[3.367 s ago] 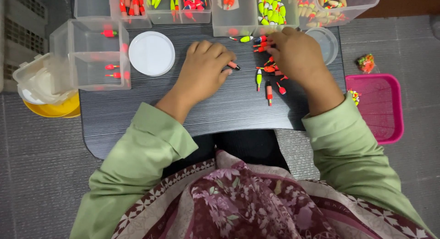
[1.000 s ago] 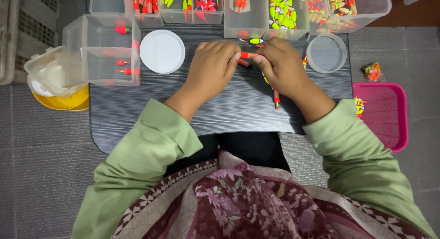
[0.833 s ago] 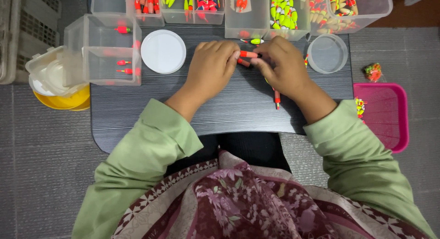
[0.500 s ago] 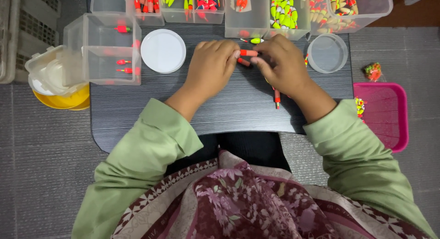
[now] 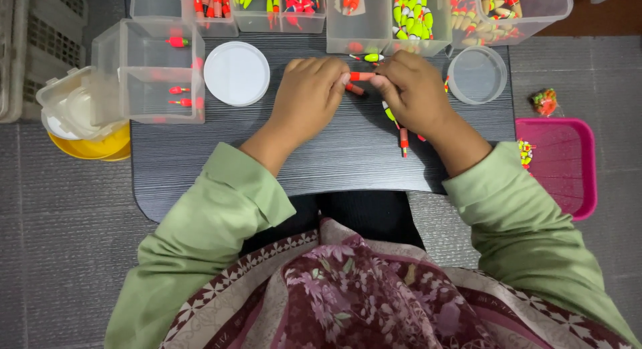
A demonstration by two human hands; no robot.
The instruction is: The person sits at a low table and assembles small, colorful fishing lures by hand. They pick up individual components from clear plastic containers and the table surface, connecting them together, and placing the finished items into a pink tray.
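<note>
The small red float (image 5: 362, 76) lies crosswise just below the yellow-float bin (image 5: 414, 21), pinched at its ends by left hand (image 5: 309, 95) and right hand (image 5: 414, 91); both equally near

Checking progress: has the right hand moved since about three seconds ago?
Yes. The right hand shifted left, away from the clear round lid, meeting the left hand.
</note>
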